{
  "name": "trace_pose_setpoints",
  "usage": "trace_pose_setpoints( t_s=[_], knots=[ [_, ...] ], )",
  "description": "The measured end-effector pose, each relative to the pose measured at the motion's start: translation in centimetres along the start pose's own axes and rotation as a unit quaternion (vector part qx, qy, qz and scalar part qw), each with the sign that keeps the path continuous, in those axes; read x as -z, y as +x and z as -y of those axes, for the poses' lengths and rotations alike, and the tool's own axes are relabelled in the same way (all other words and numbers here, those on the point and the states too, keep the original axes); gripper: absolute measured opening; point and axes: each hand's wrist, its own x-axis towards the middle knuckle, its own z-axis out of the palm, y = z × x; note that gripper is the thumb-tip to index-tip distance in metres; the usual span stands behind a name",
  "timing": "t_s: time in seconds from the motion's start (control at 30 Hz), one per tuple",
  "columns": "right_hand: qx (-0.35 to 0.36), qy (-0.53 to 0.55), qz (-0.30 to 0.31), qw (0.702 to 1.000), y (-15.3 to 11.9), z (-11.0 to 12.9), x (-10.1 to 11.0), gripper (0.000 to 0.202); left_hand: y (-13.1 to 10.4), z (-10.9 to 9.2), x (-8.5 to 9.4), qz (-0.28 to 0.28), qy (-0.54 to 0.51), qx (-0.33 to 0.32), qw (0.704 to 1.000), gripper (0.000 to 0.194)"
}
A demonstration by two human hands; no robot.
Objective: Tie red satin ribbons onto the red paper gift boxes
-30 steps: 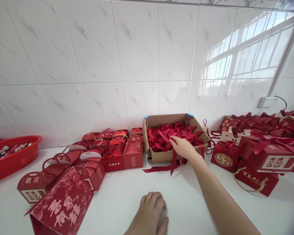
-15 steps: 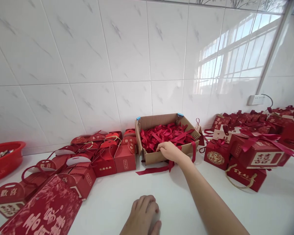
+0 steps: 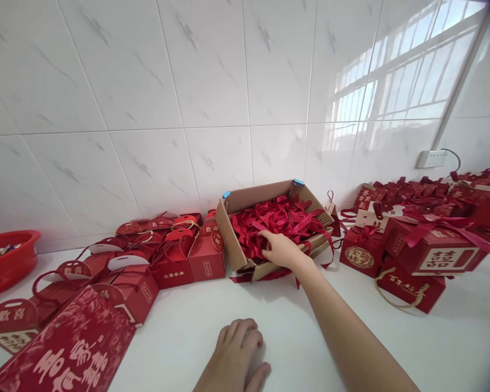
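Observation:
My right hand (image 3: 282, 250) reaches over the front wall of an open cardboard box (image 3: 261, 270) full of loose red ribbons (image 3: 286, 215). Its fingers curl down onto the ribbons near the box's front left, their tips partly hidden among them. Some ribbon ends hang over the front and right of the box. My left hand (image 3: 237, 351) rests on the white table in front of me, holding nothing, fingers loosely bent and thumb apart.
Red gift boxes (image 3: 207, 261) stand in rows left of the cardboard box, with a large red printed box (image 3: 71, 348) nearer me. A red plastic basin (image 3: 14, 267) sits far left. Stacked boxes, one bow-tied (image 3: 433, 245), stand right. A tiled wall (image 3: 212, 81) rises behind.
The cardboard box has turned a little and shifted left. My right hand has moved from its front edge further in over the ribbons. The left hand stays on the table.

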Motion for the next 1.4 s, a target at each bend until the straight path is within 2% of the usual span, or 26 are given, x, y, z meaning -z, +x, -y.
trace_pose_setpoints(
  t_s=[0.07,0.1,0.17,0.23,0.3,0.37,0.43,0.5,0.57,0.67,0.8,0.9,0.97,1.03,1.1,1.13,1.23,1.27,1.3,1.4],
  knots=[
    [0.006,0.004,0.008,1.0,-0.1,0.2,0.0,0.057,-0.2,0.3,-0.1,-0.027,-0.001,-0.003,1.0,0.022],
    [0.007,0.004,0.013,1.0,-0.1,0.3,-0.1,0.058,-0.1,0.5,-0.1,-0.06,-0.001,0.002,0.998,0.024],
    [0.002,0.001,0.026,1.0,-0.2,0.6,-0.2,0.06,1.0,0.9,0.4,-0.163,0.001,0.025,0.986,0.027],
    [-0.007,-0.005,0.044,0.999,-0.4,0.9,-0.4,0.065,3.2,1.1,1.4,-0.278,-0.008,0.063,0.959,0.033],
    [-0.011,-0.008,0.062,0.998,-0.5,1.2,-0.7,0.066,6.2,1.0,2.8,-0.362,-0.043,0.102,0.926,0.044],
    [-0.004,-0.008,0.077,0.997,-0.7,1.6,-1.0,0.058,9.2,1.0,4.0,-0.421,-0.063,0.107,0.899,0.054],
    [0.007,-0.001,0.089,0.996,-0.8,1.8,-1.2,0.043,11.5,1.3,4.9,-0.422,-0.053,0.086,0.901,0.047],
    [0.016,0.013,0.094,0.995,-0.7,1.8,-1.1,0.029,12.7,1.8,5.5,-0.39,-0.052,0.073,0.917,0.04],
    [0.016,0.03,0.083,0.996,-0.6,1.4,-0.8,0.018,13.1,2.4,5.8,-0.356,-0.066,0.075,0.929,0.046],
    [-0.004,0.06,0.028,0.998,-0.4,0.3,0.4,0.01,12.8,3.1,6.1,-0.331,-0.076,0.08,0.937,0.058],
    [-0.049,0.126,-0.091,0.987,-0.2,-2.0,2.4,0.01,12.5,3.2,6.4,-0.307,-0.066,0.086,0.945,0.061],
    [-0.073,0.2,-0.178,0.961,-0.3,-3.4,3.8,0.014,12.5,3.1,6.5,-0.295,-0.059,0.086,0.95,0.061],
    [-0.069,0.269,-0.205,0.939,-0.5,-3.8,4.5,0.018,12.5,3.0,6.5,-0.288,-0.054,0.092,0.952,0.06],
    [-0.053,0.334,-0.203,0.919,-0.8,-3.5,5.1,0.024,12.4,3.0,6.5,-0.282,-0.047,0.1,0.953,0.059],
    [-0.032,0.421,-0.183,0.888,-1.1,-2.9,5.5,0.027,12.3,3.1,6.5,-0.28,-0.041,0.103,0.954,0.059],
    [-0.025,0.489,-0.171,0.855,-1.2,-2.6,5.7,0.026,12.3,3.1,6.4,-0.281,-0.039,0.103,0.954,0.059],
    [-0.027,0.689,-0.139,0.711,-1.5,-1.6,6.0,0.012,12.3,3.2,6.4,-0.28,-0.037,0.102,0.954,0.058],
    [-0.033,0.724,-0.134,0.676,-1.6,-1.4,6.1,0.01,12.3,3.2,6.4,-0.278,-0.037,0.104,0.954,0.058],
    [-0.038,0.736,-0.133,0.663,-1.6,-1.1,6.2,0.01,12.2,3.2,6.4,-0.275,-0.037,0.107,0.955,0.057],
    [-0.047,0.735,-0.125,0.664,-1.9,-0.6,6.5,0.019,12.2,3.1,6.4,-0.267,-0.039,0.115,0.956,0.057]
  ],
)
